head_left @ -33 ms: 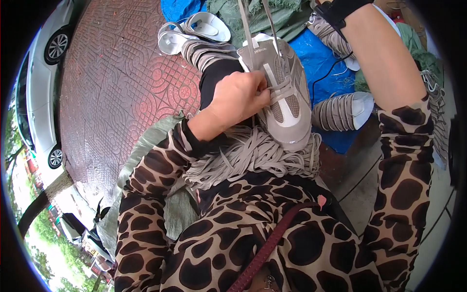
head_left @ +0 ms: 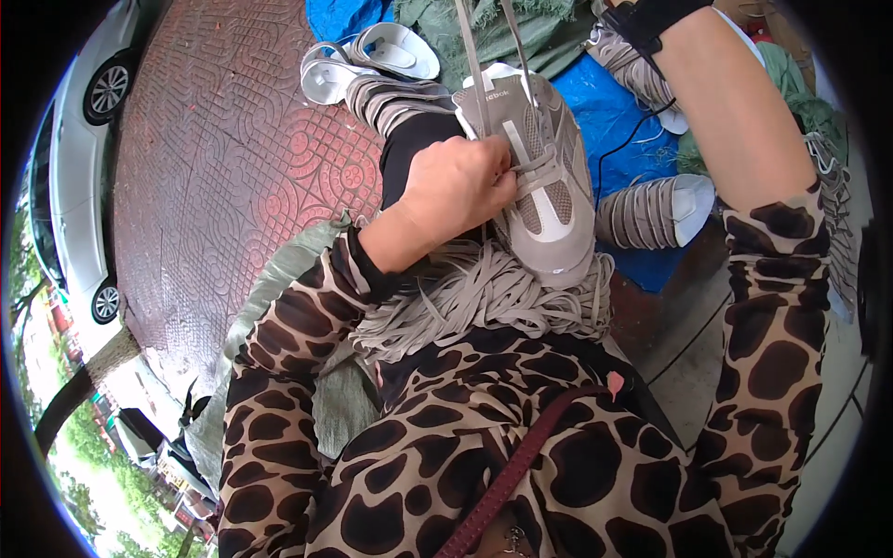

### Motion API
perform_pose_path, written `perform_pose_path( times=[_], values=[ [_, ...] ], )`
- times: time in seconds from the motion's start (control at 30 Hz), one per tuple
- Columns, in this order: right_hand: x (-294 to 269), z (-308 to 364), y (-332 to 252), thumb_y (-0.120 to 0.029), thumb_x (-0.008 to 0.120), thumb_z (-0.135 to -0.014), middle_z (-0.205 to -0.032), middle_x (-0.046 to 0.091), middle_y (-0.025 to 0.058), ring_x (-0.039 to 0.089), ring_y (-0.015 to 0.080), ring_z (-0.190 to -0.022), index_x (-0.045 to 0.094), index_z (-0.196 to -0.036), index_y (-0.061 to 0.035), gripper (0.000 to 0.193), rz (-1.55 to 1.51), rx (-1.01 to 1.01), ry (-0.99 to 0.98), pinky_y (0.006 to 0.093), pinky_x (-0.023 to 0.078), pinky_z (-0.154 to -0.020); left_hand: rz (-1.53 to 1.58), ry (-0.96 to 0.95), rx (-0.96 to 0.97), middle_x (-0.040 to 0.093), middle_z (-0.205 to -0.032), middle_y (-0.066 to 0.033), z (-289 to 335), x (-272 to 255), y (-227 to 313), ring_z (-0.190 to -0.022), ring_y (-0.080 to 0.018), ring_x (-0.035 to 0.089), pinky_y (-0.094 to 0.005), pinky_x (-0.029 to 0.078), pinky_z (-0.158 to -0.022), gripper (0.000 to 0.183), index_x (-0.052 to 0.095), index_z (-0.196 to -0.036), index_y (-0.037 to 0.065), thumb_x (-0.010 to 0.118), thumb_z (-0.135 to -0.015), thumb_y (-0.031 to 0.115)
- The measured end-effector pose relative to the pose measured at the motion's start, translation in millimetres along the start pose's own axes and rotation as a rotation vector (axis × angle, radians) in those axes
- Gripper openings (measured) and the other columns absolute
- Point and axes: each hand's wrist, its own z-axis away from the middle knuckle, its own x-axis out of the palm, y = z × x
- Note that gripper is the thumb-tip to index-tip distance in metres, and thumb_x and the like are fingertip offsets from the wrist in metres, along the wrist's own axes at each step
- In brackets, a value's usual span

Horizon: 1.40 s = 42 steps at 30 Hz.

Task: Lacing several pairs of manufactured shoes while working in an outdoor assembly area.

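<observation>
A beige and grey sneaker (head_left: 555, 232) lies tilted over my lap, its toe toward me and a flat lace threaded across its front. My left hand (head_left: 458, 186) is closed at its left side, thumb and fingers pinched together by the lacing; the fingertips are partly hidden. Two ends of the beige lace (head_left: 477, 65) run up from the sneaker, looking taut, and leave the picture at the top. My right forearm (head_left: 735, 112) reaches up there too, with a black band at the wrist; the hand itself is out of sight. Under the sneaker's toe lies a heap of loose laces (head_left: 465, 302).
Nested stacks of striped shoe parts (head_left: 656, 214) lie on a blue sheet (head_left: 633, 139) at right. White-lined shoes (head_left: 395, 51) stand at the far left. Green netting (head_left: 558, 37) is behind, a thin black cable (head_left: 619, 144) crosses the sheet, and a car (head_left: 79, 158) stands beyond the paving.
</observation>
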Motion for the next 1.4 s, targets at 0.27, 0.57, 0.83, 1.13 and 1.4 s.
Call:
perform_pose_path(
  times=[0.27,0.57,0.83,1.13,1.4],
  values=[
    [3.2,5.2,-0.1,-0.024,0.042,-0.097,-0.073,0.061,0.0062,0.056,0.0138,-0.066,0.058,-0.085,-0.0026,0.029,-0.038,-0.023,-0.001,0.0274,0.048,-0.064,-0.444,0.089,0.152,0.061,-0.061,-0.0136,-6.0,0.1,11.1,-0.056,-0.0317,0.061,-0.0421,0.049,-0.054,0.014,0.055,-0.074,0.006,0.057,-0.076,0.020],
    [10.9,13.9,-9.0,-0.023,0.042,-0.097,-0.072,0.061,0.0065,0.057,0.0136,-0.065,0.058,-0.083,-0.0019,0.030,-0.002,-0.074,-0.048,0.0270,0.048,-0.063,-0.620,-0.200,0.177,0.066,-0.072,-0.0125,-15.2,-9.8,24.6,-0.065,-0.0268,0.067,-0.0361,0.052,-0.055,0.012,0.059,-0.081,0.002,0.056,-0.076,0.012],
    [8.9,33.9,-20.5,-0.023,0.040,-0.097,-0.072,0.062,0.0083,0.057,0.0138,-0.062,0.056,-0.084,-0.0020,0.029,-0.036,-0.058,0.005,0.0269,0.049,-0.061,-0.584,-0.063,0.105,0.065,-0.070,-0.0095,-5.8,0.5,28.5,-0.068,-0.0279,0.066,-0.0377,0.052,-0.060,0.009,0.059,-0.070,0.007,0.055,-0.077,0.012],
    [0.3,35.5,-13.1,-0.025,0.038,-0.098,-0.073,0.062,0.0083,0.055,0.0127,-0.057,0.054,-0.087,-0.0034,0.029,-0.109,-0.017,-0.060,0.0267,0.048,-0.056,0.315,-0.171,-0.004,0.063,-0.067,-0.0126,-24.4,-6.1,-2.1,-0.064,-0.0253,0.064,-0.0345,0.050,-0.062,0.018,0.066,-0.076,0.003,0.062,-0.073,0.021],
    [-7.7,33.7,-0.3,-0.024,0.040,-0.098,-0.078,0.064,0.0115,0.046,0.0071,-0.045,0.053,-0.092,-0.0016,0.027,-0.052,0.057,-0.178,0.0196,0.039,-0.041,0.113,-0.380,0.204,0.061,-0.065,-0.0114,-13.5,-29.5,5.8,-0.063,-0.0260,0.062,-0.0367,0.047,-0.060,0.018,0.064,-0.081,0.006,0.062,-0.075,0.023]
  ],
)
